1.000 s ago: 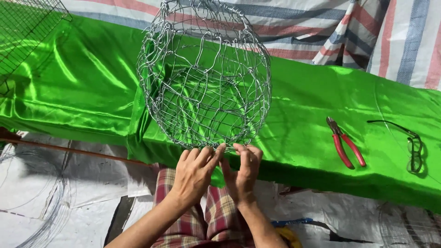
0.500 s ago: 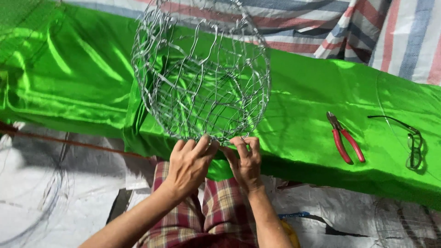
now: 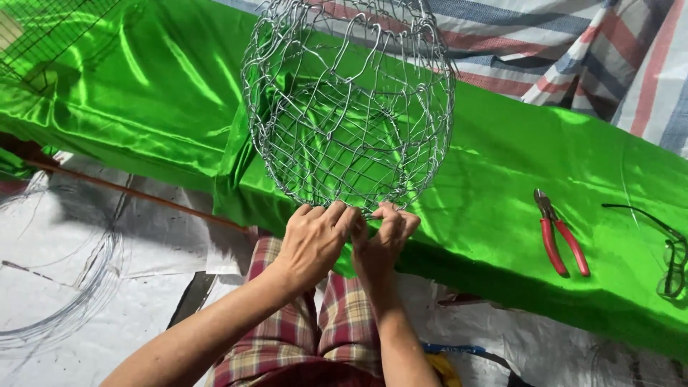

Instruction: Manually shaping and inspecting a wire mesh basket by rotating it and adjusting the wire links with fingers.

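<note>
Holding the round wire basket (image 3: 349,107) up by its bottom edge, your left hand (image 3: 313,240) and your right hand (image 3: 383,240) sit side by side, touching each other, with the fingertips pinched tight on the thin wire there. The basket stands upright above your hands, over the shiny green cloth (image 3: 502,186) on the table, and nothing else props it up.

Watch the cut wire ends — they are sharp, and your fingers are pressed right into them. A slip could poke or scratch you.

All the weight is high up and your hold is low and small, so the basket could tip away from you or roll to one side. If it drops, it could snag the green cloth and pull it.

Pinch too hard and the thin wire may bend out of shape — the round form looks easy to squash.

The red pliers (image 3: 561,233) and the glasses (image 3: 670,251) lie well apart on your right, so a falling basket should miss them. The loose wire coil (image 3: 57,287) on the floor to your left could catch a foot.
</note>
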